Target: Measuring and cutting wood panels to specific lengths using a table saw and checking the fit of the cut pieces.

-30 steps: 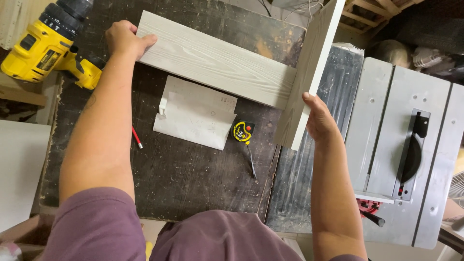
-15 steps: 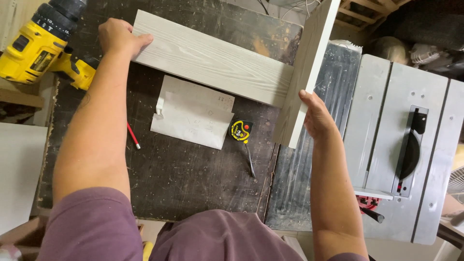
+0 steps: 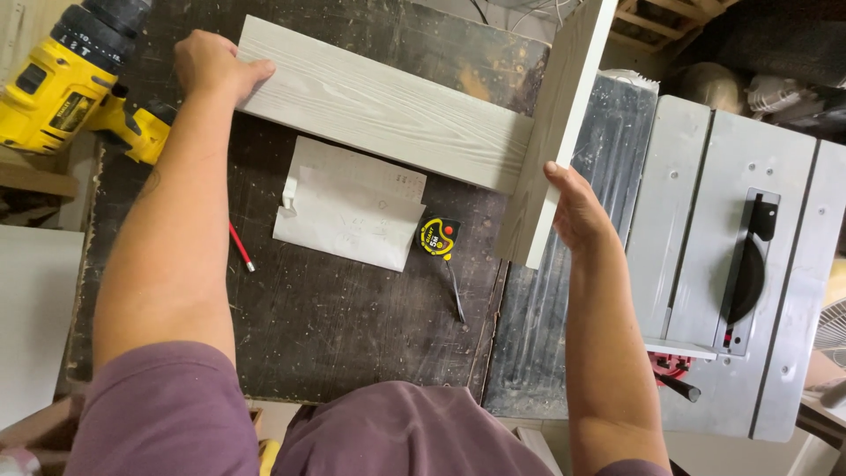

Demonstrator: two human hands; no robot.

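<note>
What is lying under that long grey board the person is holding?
Under the long grey board lies the dark workbench. The top edge of the white paper sheet runs close beside the board. Whether anything more sits beneath it cannot be seen; the board covers it.

Yellow cordless drill (image 3: 66, 84), folded paper sheet (image 3: 352, 216), yellow tape measure (image 3: 438, 237), red pencil (image 3: 241, 247), grey table saw (image 3: 740, 264)

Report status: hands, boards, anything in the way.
Left hand grips the far end of the flat grey board. Right hand steadies the upright board butted against it. Paper sheet and tape measure lie below, apart.
</note>
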